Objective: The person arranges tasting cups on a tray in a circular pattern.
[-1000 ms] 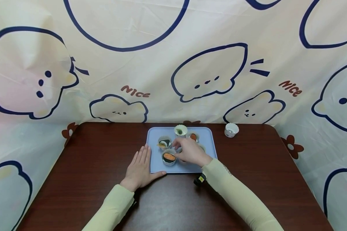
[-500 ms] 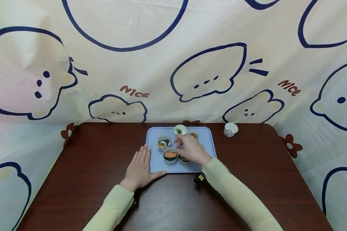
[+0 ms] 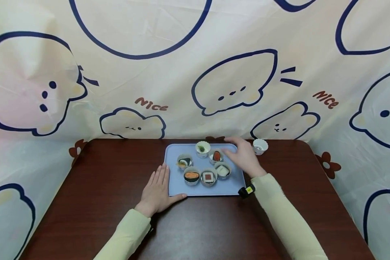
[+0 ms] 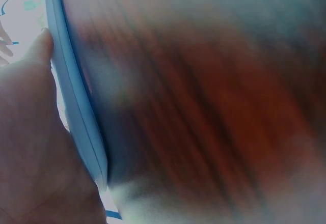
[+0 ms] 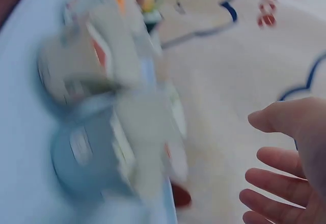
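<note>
My left hand [image 3: 156,189] lies flat with straight fingers along the left edge of the blue tray [image 3: 173,187], thumb at its front edge. In the left wrist view the thumb [image 4: 43,46] is against the rim. My right hand [image 3: 244,155], fingers spread and holding nothing, hovers over the tray's back right corner. Several small cups stand in a ring on the tray, holding a sushi piece with an orange top [image 3: 191,176], a white square with a reddish centre [image 3: 208,177], a white piece [image 3: 223,170], a red-orange piece [image 3: 216,156], a dark green and white piece [image 3: 185,161] and something green [image 3: 201,148].
A separate white cup [image 3: 260,146] stands right of the tray near the back of the brown wooden table [image 3: 117,173]. A cream cloth [image 3: 178,79] with blue cartoon outlines hangs behind the table's back edge.
My right hand has left the cups and moved right and back, its fingers spreading and uncovering the right-hand cups. The orange-topped piece has turned slightly with its cup. My left hand stays put.
</note>
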The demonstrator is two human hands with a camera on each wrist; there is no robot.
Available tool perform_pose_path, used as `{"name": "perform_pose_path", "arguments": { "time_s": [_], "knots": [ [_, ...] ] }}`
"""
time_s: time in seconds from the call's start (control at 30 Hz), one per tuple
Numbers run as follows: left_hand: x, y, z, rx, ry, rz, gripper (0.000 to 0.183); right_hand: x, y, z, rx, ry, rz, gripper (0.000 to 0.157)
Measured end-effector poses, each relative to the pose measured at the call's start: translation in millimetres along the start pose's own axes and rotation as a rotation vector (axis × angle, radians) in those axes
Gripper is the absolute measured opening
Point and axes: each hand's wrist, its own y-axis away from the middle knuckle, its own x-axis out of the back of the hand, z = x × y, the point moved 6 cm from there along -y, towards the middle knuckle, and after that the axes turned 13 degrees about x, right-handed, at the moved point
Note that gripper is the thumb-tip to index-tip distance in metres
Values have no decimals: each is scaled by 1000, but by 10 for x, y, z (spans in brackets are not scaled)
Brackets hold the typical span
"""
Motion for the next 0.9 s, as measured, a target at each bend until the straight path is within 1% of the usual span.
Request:
{"name": "perform_pose_path", "arguments": {
  "time_s": [0.07,0.17,0.33,0.47,0.63,0.8,0.9],
  "knots": [
    [-14,-1,-8,-1,-10,4,123,126,31,121,-18,15,24,46],
    [-38,-5,-18,-1,-11,9,124,297,89,300,-74,34,36,54],
    [-29,7,-8,2,14,1,123,528,202,563,-185,43,10,69],
    [-31,10,-7,5,5,-6,123,651,276,750,-223,56,-7,75],
    [-53,0,-19,7,5,-2,124,715,336,994,-243,83,-38,82],
    [-88,-18,-33,3,5,14,125,692,375,1219,-281,86,-102,89],
    [-97,-21,-38,4,-1,14,125,662,385,1297,-293,80,-139,91]
  ]
}}
